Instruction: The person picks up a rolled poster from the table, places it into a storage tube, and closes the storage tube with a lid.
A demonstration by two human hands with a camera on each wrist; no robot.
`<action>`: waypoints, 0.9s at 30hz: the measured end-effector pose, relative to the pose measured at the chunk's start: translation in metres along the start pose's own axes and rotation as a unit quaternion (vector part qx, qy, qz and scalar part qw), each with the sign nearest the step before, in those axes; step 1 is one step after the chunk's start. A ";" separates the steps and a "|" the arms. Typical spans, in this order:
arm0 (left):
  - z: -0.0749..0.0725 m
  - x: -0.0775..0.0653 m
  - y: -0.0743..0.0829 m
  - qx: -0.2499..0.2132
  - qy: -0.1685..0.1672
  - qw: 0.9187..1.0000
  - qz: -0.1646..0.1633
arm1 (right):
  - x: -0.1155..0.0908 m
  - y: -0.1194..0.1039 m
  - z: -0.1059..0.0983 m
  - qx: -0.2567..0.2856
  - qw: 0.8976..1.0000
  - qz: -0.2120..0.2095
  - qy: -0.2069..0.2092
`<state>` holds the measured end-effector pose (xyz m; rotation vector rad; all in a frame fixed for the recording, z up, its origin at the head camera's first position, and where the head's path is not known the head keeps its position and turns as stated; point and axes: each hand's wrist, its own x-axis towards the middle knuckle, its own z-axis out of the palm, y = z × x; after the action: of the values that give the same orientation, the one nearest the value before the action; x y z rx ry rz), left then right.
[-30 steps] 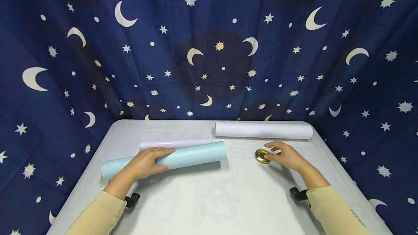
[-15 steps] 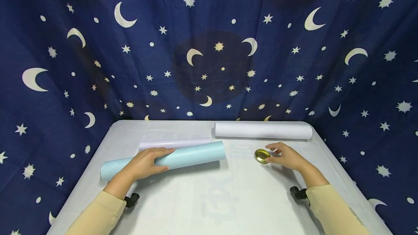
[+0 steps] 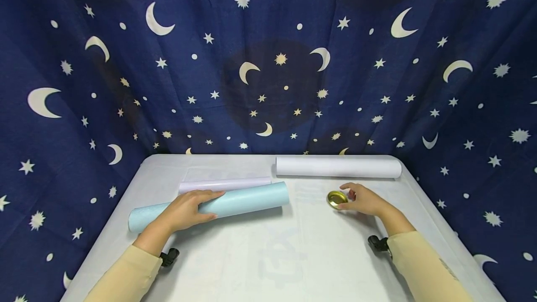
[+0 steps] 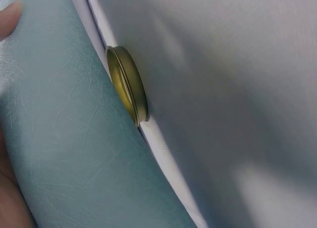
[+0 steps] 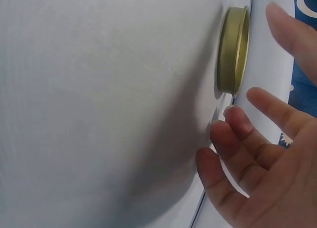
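In the head view my left hand (image 3: 189, 209) grips a light blue roll (image 3: 251, 198) from above, thumb on its near side and fingers over the top. The roll's creased, leathery surface (image 4: 69, 129) fills much of the left wrist view, where only parts of the hand show at the edge. My right hand (image 3: 366, 200) hovers beside a shallow round gold tin lid (image 3: 337, 200) on the table. In the right wrist view, the relaxed, spread fingers stand apart from the gold lid (image 5: 233, 51), thumb and index finger on either side of its near end.
Behind the blue roll lies a thinner pale lilac roll (image 3: 226, 184), partly hidden by it. A thick white roll (image 3: 337, 167) lies along the back right edge of the white table (image 3: 260, 255). A navy curtain (image 3: 268, 59) with moons and stars hangs around the table.
My right wrist has shifted slightly left and away from me, with the fingers still around the lid's right side. The left hand, blue roll and gold lid stay in place.
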<state>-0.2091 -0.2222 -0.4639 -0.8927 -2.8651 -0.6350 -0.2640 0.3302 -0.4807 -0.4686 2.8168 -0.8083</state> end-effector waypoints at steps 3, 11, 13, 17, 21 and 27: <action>0.000 0.000 0.000 0.000 0.000 1.000 -0.003 | 0.002 -0.001 0.001 0.007 1.000 0.012 -0.008; 0.000 0.000 0.000 0.004 0.001 1.000 -0.002 | 0.008 -0.001 0.008 0.000 1.000 0.025 -0.018; 0.000 0.000 0.000 0.002 0.002 1.000 -0.001 | 0.009 -0.001 0.009 -0.005 0.999 0.028 -0.020; 0.000 0.000 0.000 -0.001 0.003 1.000 0.001 | 0.011 -0.002 0.012 -0.033 0.998 0.041 -0.018; 0.000 -0.001 0.001 0.002 0.003 1.000 0.000 | 0.011 -0.005 0.013 -0.053 0.998 0.043 -0.011; -0.001 -0.001 0.003 0.002 0.002 1.000 -0.007 | 0.009 -0.009 0.014 -0.075 0.997 0.023 0.012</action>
<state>-0.2065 -0.2212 -0.4626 -0.8714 -2.8692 -0.6316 -0.2670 0.3128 -0.4883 -0.4171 2.9113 -0.5995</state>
